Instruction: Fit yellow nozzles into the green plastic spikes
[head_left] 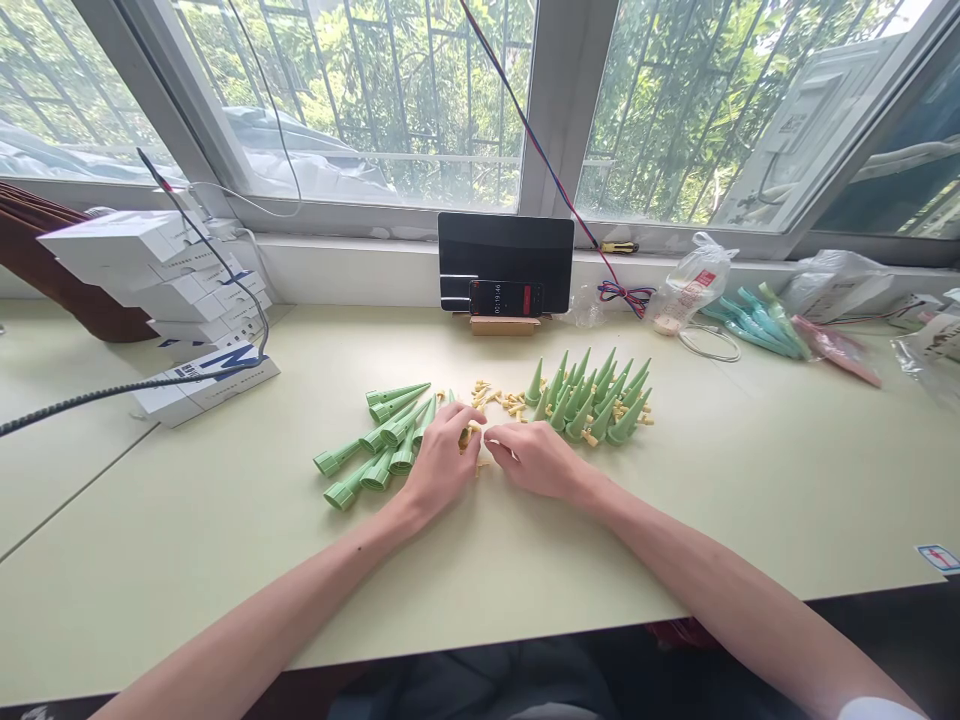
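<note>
My left hand (444,455) is curled, with small yellow plastic valves (466,436) showing between its thumb and fingers. Close by on the right, my right hand (538,460) has thumb and forefinger pinched together; whatever sits in the pinch is too small to make out. Loose yellow valves (486,394) lie on the table just beyond both hands. Left of my left hand, several green plastic watering spikes (379,470) lie on their sides. A cluster of green watering spikes (592,395) stands points up beyond my right hand, with yellow valves fitted at some of their bases.
A phone (506,299) showing a timer leans against a dark tablet (506,255) on a cardboard stand (504,326). White boxes (202,270) are stacked at the left, with a black cable (135,385) across one. Plastic bags (694,280) and a white cable coil (709,343) lie back right.
</note>
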